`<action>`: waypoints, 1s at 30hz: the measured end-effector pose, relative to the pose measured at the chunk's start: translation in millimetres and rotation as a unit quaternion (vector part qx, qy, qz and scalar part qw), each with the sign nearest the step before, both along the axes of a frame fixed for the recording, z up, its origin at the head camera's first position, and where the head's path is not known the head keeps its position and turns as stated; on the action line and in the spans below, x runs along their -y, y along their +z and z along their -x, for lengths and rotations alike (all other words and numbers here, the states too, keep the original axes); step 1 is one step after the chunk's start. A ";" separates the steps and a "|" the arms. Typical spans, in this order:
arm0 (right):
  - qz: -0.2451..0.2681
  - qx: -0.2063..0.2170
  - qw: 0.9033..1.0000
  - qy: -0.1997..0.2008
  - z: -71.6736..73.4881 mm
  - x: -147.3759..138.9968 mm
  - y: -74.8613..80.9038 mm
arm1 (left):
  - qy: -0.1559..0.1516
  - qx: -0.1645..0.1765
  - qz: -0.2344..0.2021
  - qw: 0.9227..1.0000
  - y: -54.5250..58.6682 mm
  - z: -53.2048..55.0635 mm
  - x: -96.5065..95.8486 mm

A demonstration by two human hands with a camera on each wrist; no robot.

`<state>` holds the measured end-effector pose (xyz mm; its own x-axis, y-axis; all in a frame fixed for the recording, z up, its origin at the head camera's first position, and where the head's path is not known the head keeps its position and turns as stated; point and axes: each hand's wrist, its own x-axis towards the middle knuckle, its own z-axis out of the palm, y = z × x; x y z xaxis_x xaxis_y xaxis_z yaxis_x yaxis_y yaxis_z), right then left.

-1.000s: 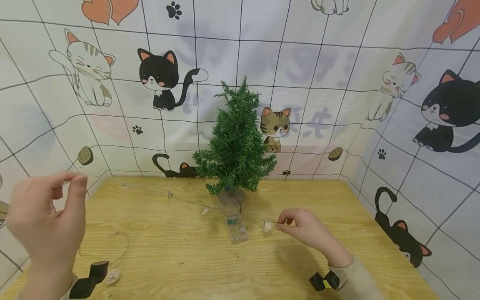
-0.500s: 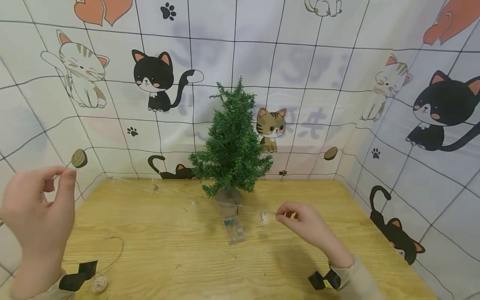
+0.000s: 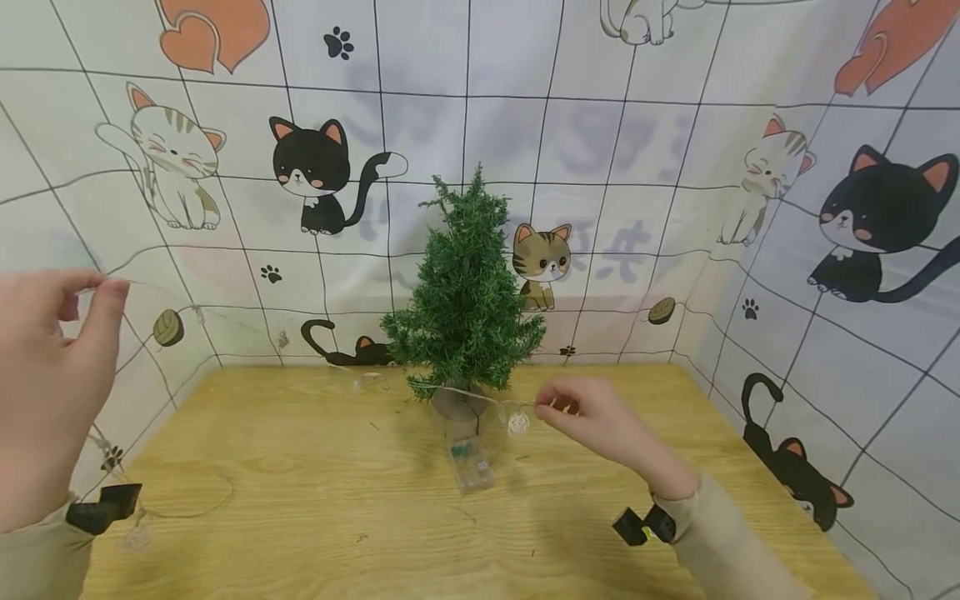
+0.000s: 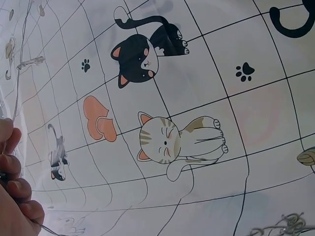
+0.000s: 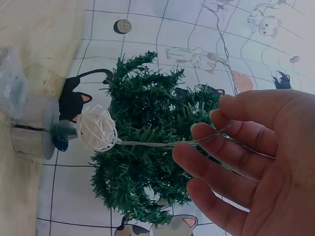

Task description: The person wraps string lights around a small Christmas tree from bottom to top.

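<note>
Cat-printed white wall covering (image 3: 510,50), yellowish wooden table (image 3: 300,546)

I log my left sleeve (image 3: 45,554) at 8 o'clock: beige, long, creased toward its end, two angular black blocks (image 3: 120,500) beside it. Right sleeve (image 3: 731,533) at 4 o'clock — same beige; boxy black pieces (image 3: 630,527) there bear a small yellow mark (image 3: 649,532). Left hand (image 3: 56,358) and right hand (image 3: 600,421) — both bare.
</note>
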<state>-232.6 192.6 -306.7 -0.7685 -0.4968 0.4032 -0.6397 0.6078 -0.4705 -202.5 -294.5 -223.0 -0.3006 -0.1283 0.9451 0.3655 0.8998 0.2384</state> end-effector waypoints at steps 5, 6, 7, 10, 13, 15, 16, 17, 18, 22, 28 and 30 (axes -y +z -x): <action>0.006 0.011 1.000 0.007 8.6 2.5 15.4 | -0.008 -0.009 0.020 1.000 20.6 4.2 -1.3; 0.006 0.014 1.000 0.007 10.6 3.4 18.7 | -0.007 -0.011 0.023 1.000 24.9 4.7 -1.6; 0.004 0.014 1.000 0.007 12.7 4.1 21.7 | -0.009 -0.013 0.024 1.000 29.4 5.0 -2.1; -0.005 0.013 1.000 0.001 17.5 6.2 32.0 | -0.016 -0.013 0.020 1.000 44.0 5.4 -5.9; -0.016 0.001 1.000 0.003 21.8 7.6 41.4 | -0.025 -0.013 0.013 1.000 58.8 4.6 -13.6; -0.020 -0.004 1.000 0.004 24.4 7.9 46.5 | -0.026 -0.010 0.012 1.000 67.3 3.5 -19.4; -0.023 -0.008 1.000 0.005 25.8 7.5 48.3 | -0.027 -0.011 0.013 0.999 71.2 3.1 -22.0; -0.024 -0.008 1.000 0.004 27.5 7.1 49.5 | -0.030 -0.013 0.014 0.999 74.4 3.0 -24.3; -0.026 -0.007 1.000 0.001 29.0 6.2 50.6 | -0.033 -0.014 0.013 0.999 77.2 2.8 -26.3; -0.035 -0.008 0.999 -0.013 35.3 1.1 53.1 | -0.034 -0.020 0.034 0.999 85.2 2.2 -31.6; -0.038 -0.010 0.999 -0.030 46.9 -9.5 55.2 | -0.043 -0.037 0.069 0.996 92.9 1.1 -38.2; -0.038 -0.006 0.999 -0.036 51.7 -12.8 55.7 | -0.042 -0.040 0.080 0.995 95.0 0.3 -41.1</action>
<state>-284.2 205.4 -251.0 -0.7986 -0.4702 0.3756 -0.5986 0.6856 -0.4144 -202.8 -253.4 -128.0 -0.2270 0.0476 0.9727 0.4537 0.8890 0.0624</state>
